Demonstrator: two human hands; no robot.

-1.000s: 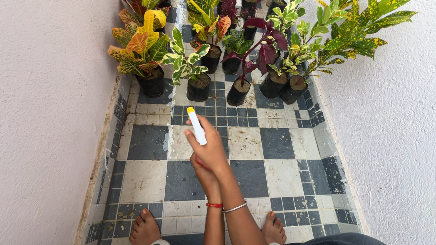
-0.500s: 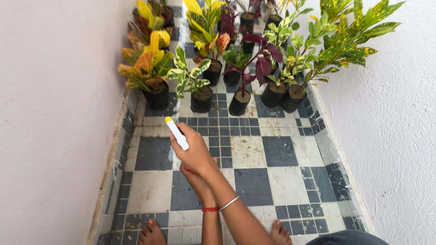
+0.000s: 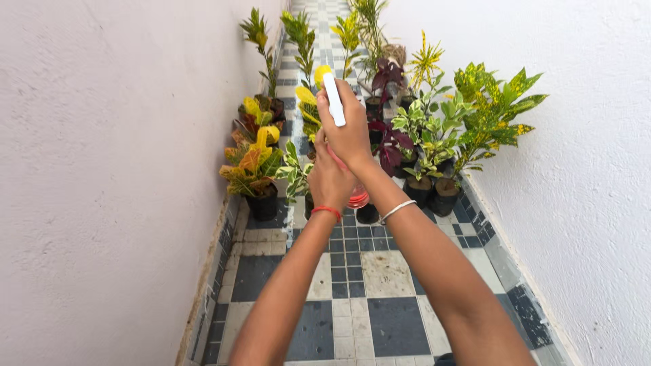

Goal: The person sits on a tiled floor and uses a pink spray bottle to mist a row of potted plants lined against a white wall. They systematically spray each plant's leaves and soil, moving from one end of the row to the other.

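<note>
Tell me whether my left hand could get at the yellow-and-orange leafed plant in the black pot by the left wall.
Probably yes. The left hand is busy supporting the pink-bottomed spray bottle, but bare tiled floor leaves the yellow-and-orange leafed plant unblocked.

My hands cover most of the spray bottle (image 3: 357, 197): only the white head with its yellow tip and a bit of the pinkish base show. My left hand (image 3: 330, 181) sits partly behind my right hand (image 3: 350, 132), fingers unseen. The pot (image 3: 367, 213) behind my wrists is mostly blocked. Both forearms are cut by the bottom edge. The far plants (image 3: 352, 27) are too small to tell apart.
</note>
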